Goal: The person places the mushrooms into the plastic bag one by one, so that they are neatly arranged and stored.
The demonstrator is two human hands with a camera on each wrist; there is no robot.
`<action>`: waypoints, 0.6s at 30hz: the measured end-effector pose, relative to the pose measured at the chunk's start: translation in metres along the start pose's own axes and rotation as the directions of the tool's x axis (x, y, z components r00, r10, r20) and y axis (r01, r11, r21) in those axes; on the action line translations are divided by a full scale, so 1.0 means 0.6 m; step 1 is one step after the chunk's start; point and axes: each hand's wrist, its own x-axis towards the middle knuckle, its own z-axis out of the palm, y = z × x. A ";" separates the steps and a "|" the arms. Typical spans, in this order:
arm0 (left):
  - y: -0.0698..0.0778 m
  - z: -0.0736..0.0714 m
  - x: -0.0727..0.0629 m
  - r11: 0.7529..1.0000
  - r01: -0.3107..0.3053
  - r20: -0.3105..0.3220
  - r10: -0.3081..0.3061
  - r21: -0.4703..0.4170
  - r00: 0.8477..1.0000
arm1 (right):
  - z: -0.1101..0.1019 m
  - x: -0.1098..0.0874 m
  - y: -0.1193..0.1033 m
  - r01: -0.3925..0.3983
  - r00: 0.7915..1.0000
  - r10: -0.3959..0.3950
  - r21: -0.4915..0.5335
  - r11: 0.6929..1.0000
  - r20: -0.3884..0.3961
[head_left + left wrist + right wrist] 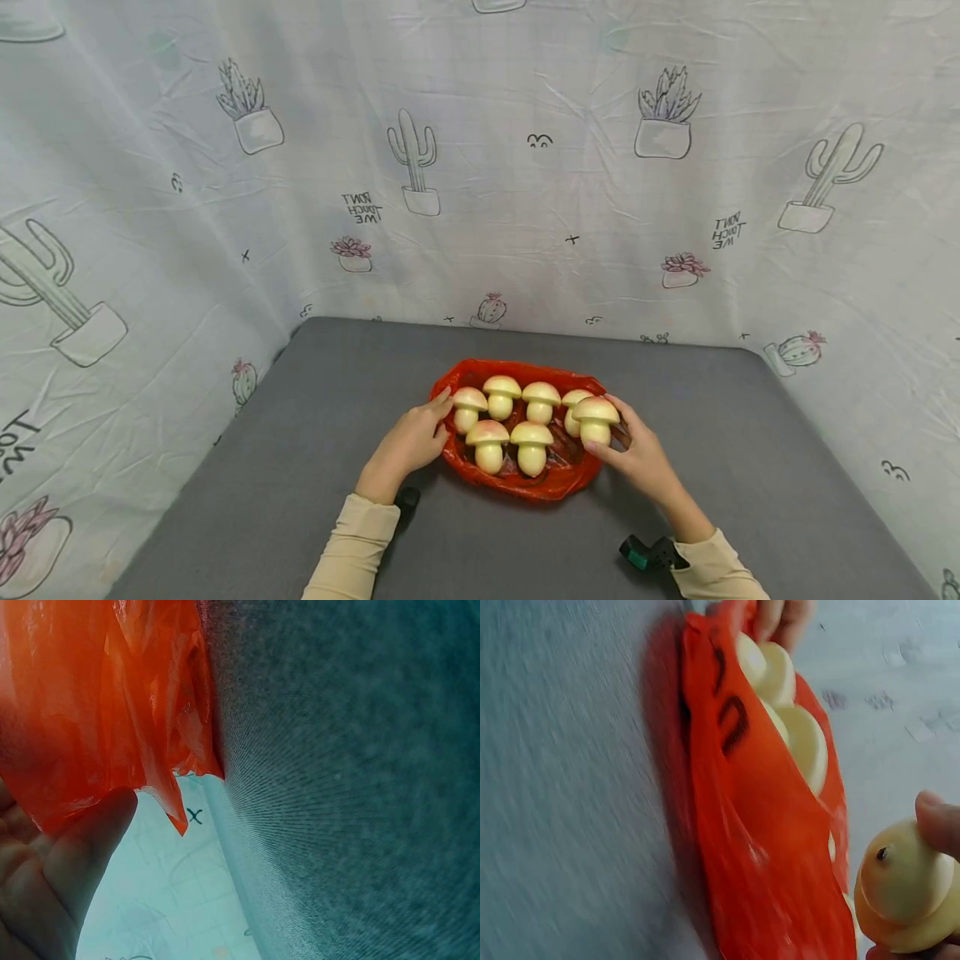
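A red plastic bag [536, 490] lies spread with its mouth up, and several pale yellow toy-like mushrooms [532, 450] with pink-tinged caps stand inside it. At the bag's left rim my left hand [408, 442] grips the plastic; its thumb [94, 840] presses the red edge in the left wrist view. My right hand [641, 458] holds one mushroom [596, 423] between thumb and fingers at the bag's right rim, overlapping another mushroom behind it. In the right wrist view this held mushroom [907, 881] shows the round end of its stem with a small dark spot.
Grey cloth covers the table [337, 392] under the bag. A white curtain [495, 192] printed with potted cacti hangs behind and along both sides. Black wrist devices [648, 554] sit under the forearms near the cream sleeves.
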 end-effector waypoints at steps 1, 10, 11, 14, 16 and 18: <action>0.000 0.000 0.000 1.000 -0.002 -0.003 0.002 -0.002 1.000 | 0.005 0.000 -0.001 0.002 1.000 -0.002 0.003 1.000 0.002; 0.001 -0.002 -0.002 1.000 0.013 0.014 -0.013 -0.009 1.000 | 0.038 -0.004 0.000 -0.002 1.000 0.000 -0.087 0.996 -0.022; 0.001 -0.002 -0.002 1.000 0.015 0.016 -0.014 -0.009 1.000 | 0.041 -0.004 0.000 -0.004 1.000 0.001 -0.117 0.993 -0.029; 0.000 -0.002 -0.002 1.000 0.019 0.023 -0.019 -0.005 1.000 | 0.047 -0.006 0.000 -0.001 0.999 -0.008 -0.187 0.982 -0.045; 0.000 -0.002 -0.002 1.000 0.015 0.019 -0.015 -0.007 1.000 | 0.051 -0.007 0.000 0.005 0.999 -0.016 -0.216 0.976 -0.047; -0.001 -0.002 -0.001 1.000 0.011 0.017 -0.011 -0.003 1.000 | 0.054 -0.008 0.000 0.017 0.999 -0.028 -0.227 0.974 -0.046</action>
